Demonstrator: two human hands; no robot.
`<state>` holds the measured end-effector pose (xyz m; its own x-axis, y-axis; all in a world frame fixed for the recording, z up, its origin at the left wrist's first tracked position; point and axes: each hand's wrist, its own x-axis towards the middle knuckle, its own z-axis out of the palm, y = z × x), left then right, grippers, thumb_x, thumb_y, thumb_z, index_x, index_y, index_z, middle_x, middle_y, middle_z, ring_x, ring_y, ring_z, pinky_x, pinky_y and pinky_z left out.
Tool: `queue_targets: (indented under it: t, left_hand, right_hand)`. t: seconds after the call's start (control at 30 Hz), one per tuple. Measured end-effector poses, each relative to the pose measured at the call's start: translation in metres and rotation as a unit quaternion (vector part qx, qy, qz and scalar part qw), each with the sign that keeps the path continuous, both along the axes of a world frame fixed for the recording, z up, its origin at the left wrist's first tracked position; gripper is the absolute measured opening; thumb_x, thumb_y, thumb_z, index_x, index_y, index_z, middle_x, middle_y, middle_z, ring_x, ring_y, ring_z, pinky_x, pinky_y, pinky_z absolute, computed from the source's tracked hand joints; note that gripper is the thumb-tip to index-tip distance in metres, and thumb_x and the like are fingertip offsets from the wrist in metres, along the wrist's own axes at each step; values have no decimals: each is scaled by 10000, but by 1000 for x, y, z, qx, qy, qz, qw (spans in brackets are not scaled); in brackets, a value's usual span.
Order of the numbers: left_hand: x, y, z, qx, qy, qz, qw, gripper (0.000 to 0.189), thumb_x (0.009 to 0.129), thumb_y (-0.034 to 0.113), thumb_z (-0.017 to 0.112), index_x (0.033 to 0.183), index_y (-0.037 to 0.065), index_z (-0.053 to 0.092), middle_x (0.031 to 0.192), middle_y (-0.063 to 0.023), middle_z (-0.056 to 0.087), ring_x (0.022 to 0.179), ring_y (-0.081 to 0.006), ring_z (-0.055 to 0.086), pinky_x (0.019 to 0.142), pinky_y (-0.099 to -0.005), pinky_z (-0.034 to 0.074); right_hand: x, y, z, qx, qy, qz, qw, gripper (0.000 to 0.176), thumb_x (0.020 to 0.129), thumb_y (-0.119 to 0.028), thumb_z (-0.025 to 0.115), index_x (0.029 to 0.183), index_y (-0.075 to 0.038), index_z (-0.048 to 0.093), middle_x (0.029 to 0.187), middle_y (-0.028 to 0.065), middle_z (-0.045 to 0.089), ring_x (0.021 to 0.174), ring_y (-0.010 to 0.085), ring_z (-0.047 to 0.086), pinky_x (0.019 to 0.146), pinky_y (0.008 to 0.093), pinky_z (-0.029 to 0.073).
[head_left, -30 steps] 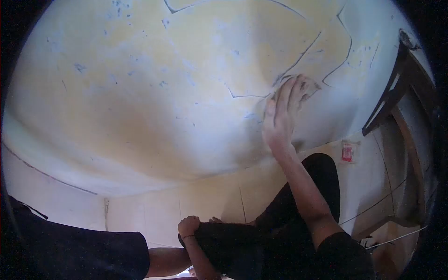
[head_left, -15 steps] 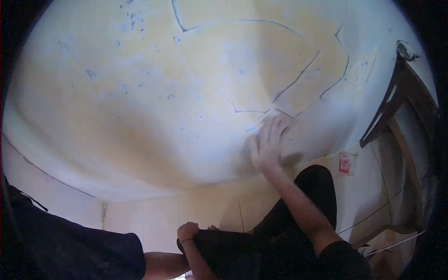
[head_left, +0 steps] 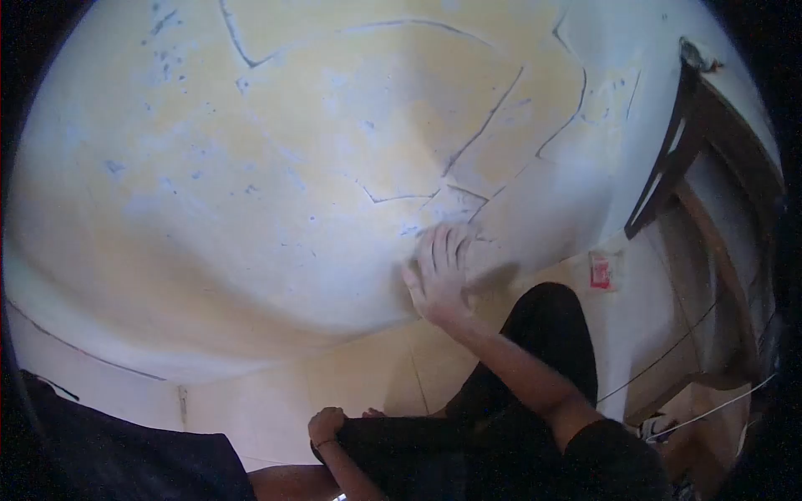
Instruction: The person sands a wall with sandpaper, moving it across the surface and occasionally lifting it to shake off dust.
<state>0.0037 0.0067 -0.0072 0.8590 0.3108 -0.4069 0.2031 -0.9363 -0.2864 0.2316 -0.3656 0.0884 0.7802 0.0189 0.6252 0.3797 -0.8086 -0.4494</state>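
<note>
A large pale yellow-and-white panel (head_left: 276,159) fills the upper view, cut by dark grooved lines and dotted with bluish patches. Against its lower part lies my right hand (head_left: 443,275), whitened with dust, fingers stretched out and pointing up. The fingertips sit just below a spot where several grooves (head_left: 468,194) meet. Whatever may lie under the palm is hidden. My left hand (head_left: 326,424), with a thin band at the wrist, is curled over my knee (head_left: 351,434) in dark trousers.
A red-and-white packet (head_left: 600,272) lies on the pale tiled floor (head_left: 368,371). Along the right stands a dark wooden frame (head_left: 689,150). A thin white cord (head_left: 718,402) crosses the lower right. Dark cloth (head_left: 134,442) and a bare limb (head_left: 288,483) occupy the lower left.
The view has shifted, so the panel and floor things appear further left. My right hand has slid down from the groove junction, still against the panel. My left hand stays on the knee.
</note>
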Motion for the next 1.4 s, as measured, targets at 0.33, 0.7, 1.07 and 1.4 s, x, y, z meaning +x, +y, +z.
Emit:
queue_targets:
  t: [0.33, 0.7, 1.07, 1.4]
  left_hand:
    - [12, -12, 18, 9, 102, -13, 995, 319, 884, 332, 489, 938, 122, 724, 984, -149, 694, 944, -336, 668, 811, -464, 538]
    - [-1, -2, 12, -6, 58, 7, 998, 329, 887, 329, 458, 940, 141, 722, 1020, -149, 688, 943, -359, 659, 846, -472, 520]
    - [-2, -13, 20, -27, 20, 16, 999, 320, 889, 325, 460, 936, 149, 723, 1000, -152, 691, 934, -356, 661, 844, -472, 520]
    - [-3, -6, 17, -24, 24, 47, 998, 292, 858, 353, 515, 920, 159, 724, 978, -144, 692, 925, -356, 663, 850, -478, 514]
  right_hand:
    - [13, -22, 23, 48, -66, -13, 997, 683, 932, -294, 474, 1423, 124, 249, 1483, 352, 217, 1384, 523, 170, 1125, 600, 105]
    - [-2, -11, 32, 5, 47, 20, 999, 716, 917, -314, 489, 1440, 106, 239, 1501, 344, 195, 1402, 505, 157, 1131, 611, 69]
    - [14, -14, 19, 56, -54, 4, 997, 674, 928, -281, 477, 1432, 108, 258, 1471, 355, 246, 1374, 541, 176, 1112, 634, 108]
    - [16, -18, 27, 59, -67, -45, 995, 686, 929, -343, 488, 1407, 113, 302, 1465, 354, 253, 1364, 530, 212, 1109, 630, 115]
